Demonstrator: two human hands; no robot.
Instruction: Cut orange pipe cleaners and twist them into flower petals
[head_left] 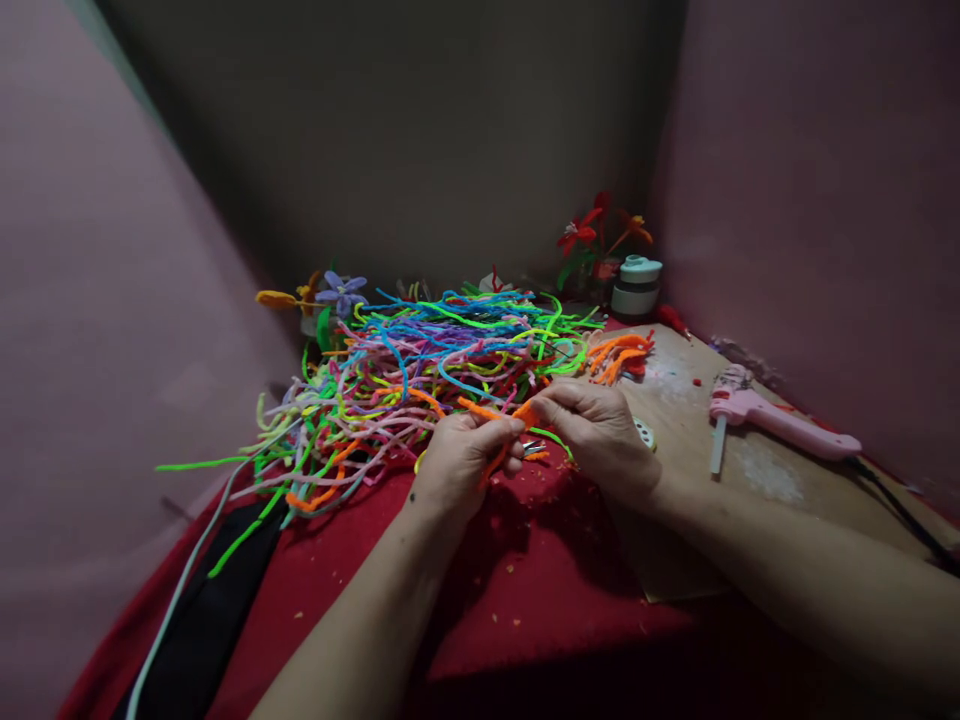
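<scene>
An orange pipe cleaner (pixel 527 411) is pinched between my two hands, above the front of the red cloth. My left hand (pixel 470 447) has its thumb and fingers closed on it. Just to the right, my right hand (pixel 589 425) grips the same orange piece with its fingertips. Right behind both hands spreads a big tangled heap of coloured pipe cleaners (pixel 450 345). Below the fingers, the metal tips of a tool (pixel 534 448) show in part; its kind is hidden. Several orange pipe cleaner pieces (pixel 621 356) lie in a bunch beyond my right hand.
A pink glue gun (pixel 787 425) rests on a brown board (pixel 697 530) at right, its black cord trailing off. Pipe cleaner flowers, purple (pixel 342 292) and red (pixel 577 234), stand at the back beside a lidded jar (pixel 636 287). A pale cable (pixel 187 575) crosses the left side.
</scene>
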